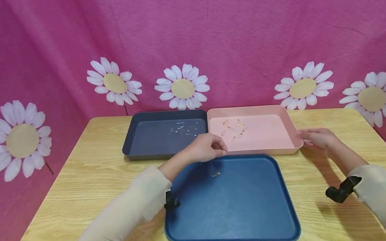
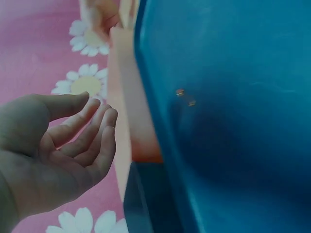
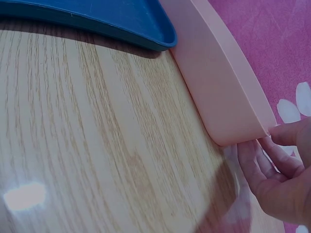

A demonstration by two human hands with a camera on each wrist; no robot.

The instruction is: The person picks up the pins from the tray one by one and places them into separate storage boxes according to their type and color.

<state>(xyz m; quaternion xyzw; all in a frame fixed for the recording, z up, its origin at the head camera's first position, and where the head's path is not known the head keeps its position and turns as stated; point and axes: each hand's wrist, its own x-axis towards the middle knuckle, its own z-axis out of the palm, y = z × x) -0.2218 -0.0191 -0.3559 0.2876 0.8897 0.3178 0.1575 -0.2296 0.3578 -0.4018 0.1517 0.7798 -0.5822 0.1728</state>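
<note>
My left hand (image 1: pixel 206 147) hovers over the far edge of the blue tray (image 1: pixel 235 209), close to where the dark grey tray and the pink tray (image 1: pixel 268 128) meet. In the left wrist view its fingers (image 2: pixel 104 141) bend loosely, the thumb comes near the index fingertip, and nothing shows between them. A single gold safety pin (image 1: pixel 215 174) lies on the blue tray, a little nearer to me than that hand. At the pink tray's right end, my right hand (image 1: pixel 318 138) holds the near corner, thumb at the rim and fingers against the outer wall.
Several gold safety pins (image 1: pixel 232 128) lie scattered in the pink tray. The dark grey tray (image 1: pixel 151 136) at the back left contains several small silvery pins (image 1: pixel 181 128). All three trays stand on a wooden table (image 1: pixel 87 184), with a pink flowered cloth (image 1: pixel 233 40) hanging behind.
</note>
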